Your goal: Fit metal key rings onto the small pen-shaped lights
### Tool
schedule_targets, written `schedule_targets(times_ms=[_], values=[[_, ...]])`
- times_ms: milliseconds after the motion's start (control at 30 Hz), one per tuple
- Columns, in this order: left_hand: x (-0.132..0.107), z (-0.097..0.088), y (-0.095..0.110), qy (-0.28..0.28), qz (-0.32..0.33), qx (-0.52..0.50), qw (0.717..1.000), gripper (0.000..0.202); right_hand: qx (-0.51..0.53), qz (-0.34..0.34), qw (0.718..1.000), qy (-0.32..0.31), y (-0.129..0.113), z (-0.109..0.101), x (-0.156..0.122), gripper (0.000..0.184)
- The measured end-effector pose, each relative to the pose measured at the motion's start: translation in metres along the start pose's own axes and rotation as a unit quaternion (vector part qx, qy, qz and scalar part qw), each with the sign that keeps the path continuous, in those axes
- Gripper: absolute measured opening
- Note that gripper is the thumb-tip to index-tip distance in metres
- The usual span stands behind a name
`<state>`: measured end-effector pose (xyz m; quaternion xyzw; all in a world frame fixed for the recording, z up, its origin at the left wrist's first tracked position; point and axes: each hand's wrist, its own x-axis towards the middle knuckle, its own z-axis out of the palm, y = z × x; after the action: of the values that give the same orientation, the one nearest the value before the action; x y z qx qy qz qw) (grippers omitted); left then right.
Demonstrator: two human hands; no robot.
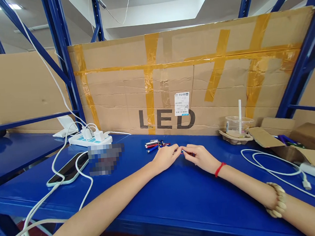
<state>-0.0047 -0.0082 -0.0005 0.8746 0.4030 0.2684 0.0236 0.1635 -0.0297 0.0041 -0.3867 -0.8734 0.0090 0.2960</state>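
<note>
My left hand [165, 157] and my right hand [201, 157] meet on the blue shelf top [164, 191], fingers pinched together. Between the fingertips they hold one small, thin pen-like part [184, 151] with a red tip. Just behind my left hand lies a small pile of similar red, blue and silver pen-like pieces [155, 144]. A red string circles my right wrist, and a beaded bracelet sits further up that forearm.
A taped cardboard sheet marked LED [187, 78] stands behind. To the left are a power strip with chargers [90, 138], white cables and a phone [68, 169]. To the right stand a plastic cup with a straw in a pulp tray [237, 127], an open carton [289, 139] and a white cable [274, 166].
</note>
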Motion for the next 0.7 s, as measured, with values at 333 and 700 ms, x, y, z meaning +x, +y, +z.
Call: schedule_targets(times_ms=[333,700], values=[[-0.001,-0.004,0.005,-0.01,-0.051,-0.051,0.997,0.034,-0.004,0.033,0.997,0.07,0.01,-0.002,0.001,0.028],[0.0,-0.001,0.001,-0.038,0.028,-0.028,0.998,0.031,-0.002,0.028,0.993,0.112,0.014,-0.001,0.0,0.031]])
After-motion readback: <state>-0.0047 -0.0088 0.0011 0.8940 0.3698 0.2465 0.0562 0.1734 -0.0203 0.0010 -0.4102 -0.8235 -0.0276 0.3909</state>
